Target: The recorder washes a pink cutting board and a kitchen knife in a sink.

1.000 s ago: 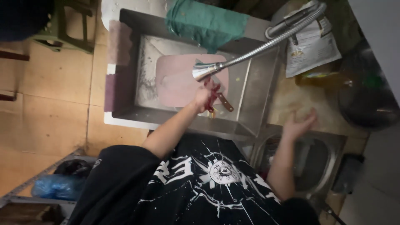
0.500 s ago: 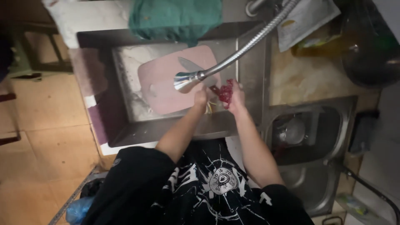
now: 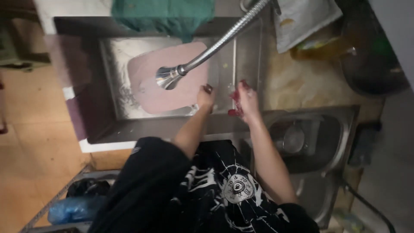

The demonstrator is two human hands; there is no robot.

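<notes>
Red item (image 3: 236, 102) sits in the right hand (image 3: 248, 101), pinched betw. fingers over the steel sink's (image 3: 108, 125) right edge — small, dark red, wet-looking; probably a cloth or a bit of food, too blurry to call. It hangs a little below the palm, tilted toward the body. Left hand (image 3: 206, 97) just beside it, knuckles up, curled at the near rim of the pink cutting board (image 3: 166, 86), which lies flat in the basin.
</notes>
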